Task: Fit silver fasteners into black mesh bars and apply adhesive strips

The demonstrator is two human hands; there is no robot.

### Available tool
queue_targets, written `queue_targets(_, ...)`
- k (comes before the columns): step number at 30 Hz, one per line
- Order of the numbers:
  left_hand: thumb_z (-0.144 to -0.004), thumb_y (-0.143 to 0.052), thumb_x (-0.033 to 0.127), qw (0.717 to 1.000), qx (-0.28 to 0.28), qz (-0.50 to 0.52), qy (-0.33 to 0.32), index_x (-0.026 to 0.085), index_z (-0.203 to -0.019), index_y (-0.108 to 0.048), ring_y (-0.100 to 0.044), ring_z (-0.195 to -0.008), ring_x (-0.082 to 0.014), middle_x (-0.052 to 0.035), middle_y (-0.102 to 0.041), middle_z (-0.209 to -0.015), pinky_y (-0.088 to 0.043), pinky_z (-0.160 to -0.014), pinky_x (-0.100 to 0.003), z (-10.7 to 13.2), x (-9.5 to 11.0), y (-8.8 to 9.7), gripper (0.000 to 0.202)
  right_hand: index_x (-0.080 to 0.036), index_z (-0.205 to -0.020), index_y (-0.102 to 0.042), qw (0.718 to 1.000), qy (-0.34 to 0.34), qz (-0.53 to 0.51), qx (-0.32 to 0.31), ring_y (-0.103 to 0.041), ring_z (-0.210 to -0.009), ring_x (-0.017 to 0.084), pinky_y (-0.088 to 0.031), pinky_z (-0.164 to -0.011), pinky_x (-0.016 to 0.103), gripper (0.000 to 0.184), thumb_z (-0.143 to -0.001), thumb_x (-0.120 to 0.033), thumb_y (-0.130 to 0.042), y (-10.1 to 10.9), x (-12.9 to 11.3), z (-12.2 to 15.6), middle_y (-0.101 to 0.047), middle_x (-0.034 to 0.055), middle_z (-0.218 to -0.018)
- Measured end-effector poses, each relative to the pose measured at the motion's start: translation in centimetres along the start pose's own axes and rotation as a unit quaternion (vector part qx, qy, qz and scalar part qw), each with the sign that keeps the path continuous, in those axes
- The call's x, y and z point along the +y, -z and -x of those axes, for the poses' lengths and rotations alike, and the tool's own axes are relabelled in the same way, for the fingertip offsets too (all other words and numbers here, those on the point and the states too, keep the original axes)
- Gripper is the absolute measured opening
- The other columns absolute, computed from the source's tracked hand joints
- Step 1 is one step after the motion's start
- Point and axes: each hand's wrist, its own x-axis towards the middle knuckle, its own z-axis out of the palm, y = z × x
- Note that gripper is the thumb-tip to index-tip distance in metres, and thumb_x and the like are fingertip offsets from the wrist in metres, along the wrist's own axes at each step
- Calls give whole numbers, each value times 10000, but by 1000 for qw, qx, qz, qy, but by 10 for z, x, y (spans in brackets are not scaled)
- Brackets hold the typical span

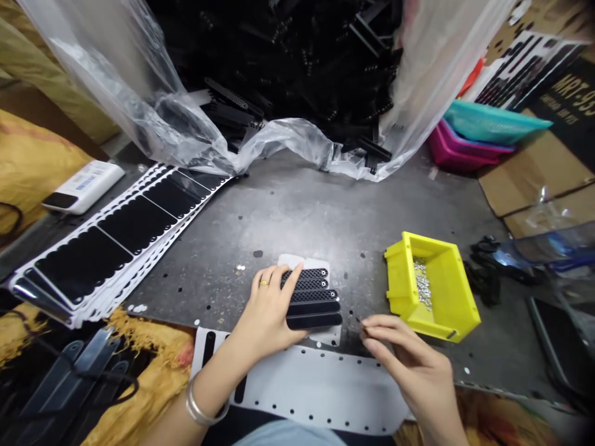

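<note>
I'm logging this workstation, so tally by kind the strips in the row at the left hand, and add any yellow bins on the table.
Patterned strips: 3
Smooth strips: 2
Yellow bin: 1
Total: 6

My left hand (269, 303) covers the left ends of the black strips (315, 308), the dark bit (357, 321) in my right hand (413, 356) is too small to identify, the silvery pieces (423, 288) in the yellow bin (450, 282) blur together, and the top edge crops the plastic bag (139, 105).
</note>
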Motion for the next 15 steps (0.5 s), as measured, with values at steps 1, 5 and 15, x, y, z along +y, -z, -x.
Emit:
queue_targets(1,-667,-874,572,1000,1,17,-2,190,-1633,-245,-394,-1431,-460,-229,-440,-1520,-259,-1208,-682,2,0,2,1214,-259,-962,-815,1000,21,16,-14,-764,-939,222,-658,-827,335,104,-895,-203,-758,-5,-2,-7,-780,75,-1031)
queue_targets(5,-699,-820,704,988,91,110,65,262,-1621,-277,-359,-1491,-423,-190,-372,-1621,-313,-1211,-616,17,-8,21,1158,-259,-1112,-783,984,138,75,-86,-732,-1006,207,-616,-881,378,215,-967,-157,-662,-40,-13,-41,-758,74,-1118)
queue_targets(15,-932,-662,361,955,147,133,221,325,-892,-774,-695,-925,-229,23,-790,-890,-318,-1111,-489,49,-27,12,124,-216,-1167,-719,920,267,153,-243,-637,-936,190,-519,-803,359,203,-1025,-168,-583,-93,-17,-76,-750,81,-1119)
